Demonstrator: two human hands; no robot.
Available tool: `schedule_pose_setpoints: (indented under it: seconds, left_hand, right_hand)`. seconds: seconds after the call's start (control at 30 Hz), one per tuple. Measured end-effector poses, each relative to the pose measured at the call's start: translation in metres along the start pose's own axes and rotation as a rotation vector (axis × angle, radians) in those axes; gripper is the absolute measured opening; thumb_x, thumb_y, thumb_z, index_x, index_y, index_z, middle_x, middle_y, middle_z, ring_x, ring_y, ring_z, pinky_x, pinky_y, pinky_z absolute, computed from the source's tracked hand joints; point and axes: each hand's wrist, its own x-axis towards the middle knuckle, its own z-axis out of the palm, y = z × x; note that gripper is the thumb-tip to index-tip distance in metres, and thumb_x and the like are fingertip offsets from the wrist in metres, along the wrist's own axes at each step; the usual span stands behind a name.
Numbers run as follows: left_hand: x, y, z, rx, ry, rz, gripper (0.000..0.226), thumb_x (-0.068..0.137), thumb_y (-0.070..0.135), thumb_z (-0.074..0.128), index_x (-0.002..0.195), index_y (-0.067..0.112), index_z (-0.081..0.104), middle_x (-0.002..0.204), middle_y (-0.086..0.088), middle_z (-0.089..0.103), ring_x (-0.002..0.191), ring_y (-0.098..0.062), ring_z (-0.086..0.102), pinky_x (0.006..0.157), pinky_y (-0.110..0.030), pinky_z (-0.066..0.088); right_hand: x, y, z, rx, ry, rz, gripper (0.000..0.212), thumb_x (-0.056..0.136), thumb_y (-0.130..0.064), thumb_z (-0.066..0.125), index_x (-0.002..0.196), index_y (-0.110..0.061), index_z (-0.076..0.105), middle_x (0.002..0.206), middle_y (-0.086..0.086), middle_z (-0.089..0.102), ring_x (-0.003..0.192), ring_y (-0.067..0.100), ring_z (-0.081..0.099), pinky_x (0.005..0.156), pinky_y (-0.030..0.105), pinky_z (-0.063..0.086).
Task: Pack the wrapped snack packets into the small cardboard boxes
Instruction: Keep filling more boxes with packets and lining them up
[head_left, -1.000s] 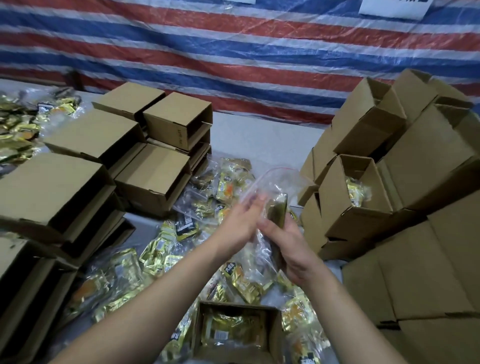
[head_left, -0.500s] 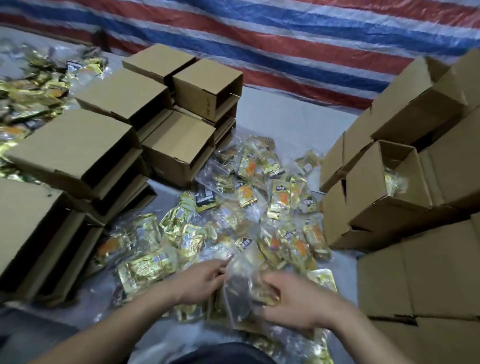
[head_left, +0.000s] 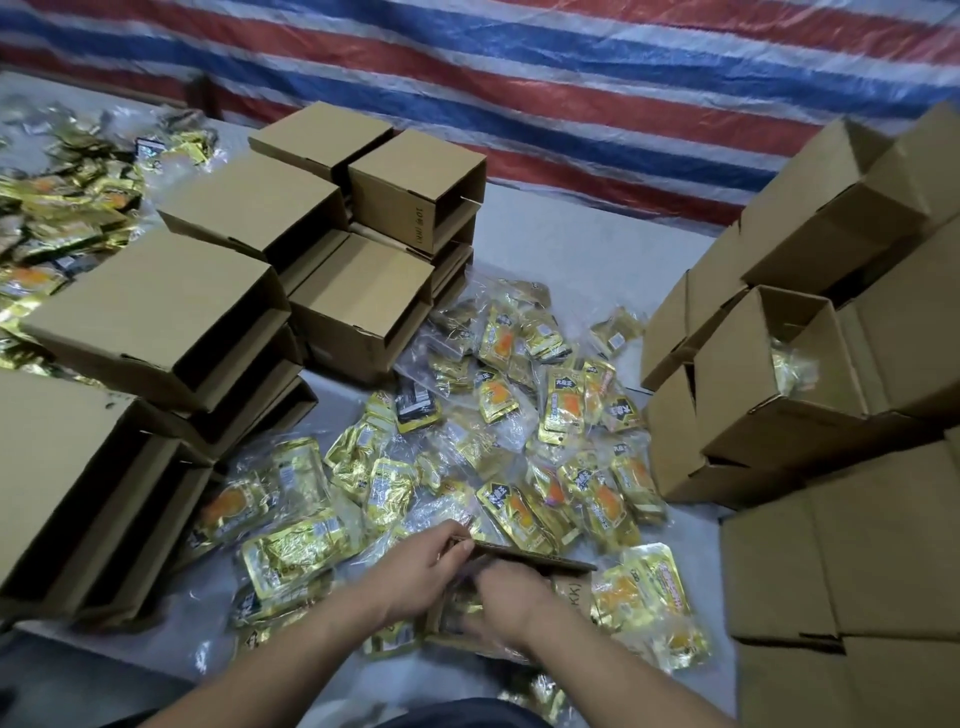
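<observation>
Both hands work at the small cardboard box (head_left: 519, 597) directly before the person: left hand (head_left: 415, 571) pinches its raised flap (head_left: 530, 555), right hand (head_left: 506, 605) reaches inside, grip hidden. Loose snack packets (head_left: 519, 431) lie just beyond, nearer neither hand.

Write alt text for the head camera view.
Two bare hands, left hand and right hand, work at a small cardboard box amid gold snack packets on a grey surface. Cardboard boxes are stacked on both sides.

Packets (head_left: 524, 431) heaped between box stacks left (head_left: 218, 291) and right (head_left: 831, 364), tarp (head_left: 571, 78) behind
</observation>
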Motion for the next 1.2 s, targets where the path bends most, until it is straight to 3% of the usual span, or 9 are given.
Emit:
schedule_pose_setpoints:
  seconds: [0.07,0.13,0.27,0.47,0.63,0.8,0.9,1.07,1.2]
  left_hand:
    - [0.002,0.000,-0.001,-0.008,0.009,0.010,0.029,0.104,0.048,0.039,0.120,0.030,0.055,0.111,0.004,0.065,0.100,-0.013,0.060,0.093,-0.036,0.049]
    - [0.003,0.000,-0.002,-0.017,0.014,0.015,0.030,0.104,0.048,0.040,0.119,0.028,0.055,0.109,0.004,0.065,0.098,-0.014,0.061,0.092,-0.038,0.050]
    - [-0.001,-0.007,0.000,-0.064,0.021,0.014,0.029,0.105,0.045,0.040,0.120,0.026,0.055,0.111,0.002,0.065,0.101,-0.015,0.061,0.094,-0.040,0.049]
    - [-0.002,-0.007,0.007,-0.021,-0.006,0.032,0.027,0.105,0.045,0.040,0.121,0.030,0.054,0.114,0.007,0.065,0.104,-0.011,0.060,0.096,-0.036,0.048]
    - [0.004,-0.002,0.005,-0.052,0.022,0.018,0.024,0.105,0.046,0.040,0.118,0.032,0.055,0.111,0.008,0.065,0.101,-0.009,0.061,0.094,-0.035,0.049]
    - [0.005,-0.003,0.006,-0.030,0.020,0.026,0.029,0.104,0.049,0.038,0.120,0.031,0.055,0.115,0.007,0.065,0.103,-0.010,0.060,0.095,-0.036,0.049]
    - [0.005,-0.003,0.006,-0.037,0.033,0.015,0.029,0.104,0.050,0.038,0.117,0.031,0.055,0.111,0.007,0.065,0.100,-0.010,0.061,0.093,-0.037,0.049]
    - [0.004,-0.004,0.009,-0.013,0.018,0.024,0.026,0.104,0.048,0.039,0.118,0.031,0.053,0.109,0.006,0.065,0.099,-0.011,0.061,0.092,-0.037,0.049]
    - [0.002,-0.008,0.009,-0.019,0.035,0.024,0.022,0.105,0.044,0.039,0.117,0.031,0.052,0.110,0.006,0.065,0.100,-0.011,0.061,0.093,-0.035,0.048]
  right_hand:
    - [-0.010,0.007,-0.012,0.266,0.024,-0.058,0.035,0.086,-0.045,0.068,0.118,-0.033,0.064,0.121,-0.008,0.067,0.111,0.014,0.062,0.097,0.032,0.049]
    - [-0.018,0.010,-0.021,0.324,0.010,-0.130,0.029,0.085,-0.039,0.068,0.114,-0.035,0.065,0.120,-0.013,0.065,0.109,0.008,0.060,0.097,0.029,0.047]
    - [-0.017,-0.004,-0.019,0.190,-0.013,-0.189,0.034,0.089,-0.017,0.055,0.120,-0.030,0.059,0.113,-0.002,0.059,0.090,0.014,0.058,0.079,0.027,0.047]
    - [-0.010,0.005,-0.006,0.026,-0.066,-0.064,0.035,0.099,-0.011,0.049,0.134,-0.006,0.052,0.131,0.021,0.057,0.114,0.039,0.057,0.096,0.042,0.045]
    - [-0.013,0.006,-0.013,-0.190,-0.005,-0.073,0.036,0.098,-0.016,0.053,0.132,-0.004,0.050,0.125,0.022,0.059,0.109,0.040,0.060,0.088,0.045,0.049]
    - [-0.028,0.006,-0.001,-0.343,0.045,0.091,0.038,0.094,0.002,0.050,0.132,0.001,0.052,0.129,0.022,0.054,0.113,0.038,0.058,0.087,0.046,0.051]
    - [-0.023,0.000,-0.007,-0.147,0.071,-0.008,0.033,0.093,-0.006,0.049,0.124,0.001,0.054,0.114,0.021,0.065,0.103,0.040,0.064,0.075,0.041,0.050]
    - [-0.003,-0.003,-0.006,0.249,-0.102,0.087,0.037,0.098,-0.018,0.044,0.134,-0.015,0.051,0.126,0.016,0.060,0.113,0.036,0.058,0.085,0.031,0.041]
    - [0.007,-0.013,-0.015,0.319,-0.166,0.069,0.035,0.094,-0.018,0.044,0.124,-0.009,0.057,0.120,0.018,0.062,0.105,0.034,0.060,0.085,0.034,0.047]
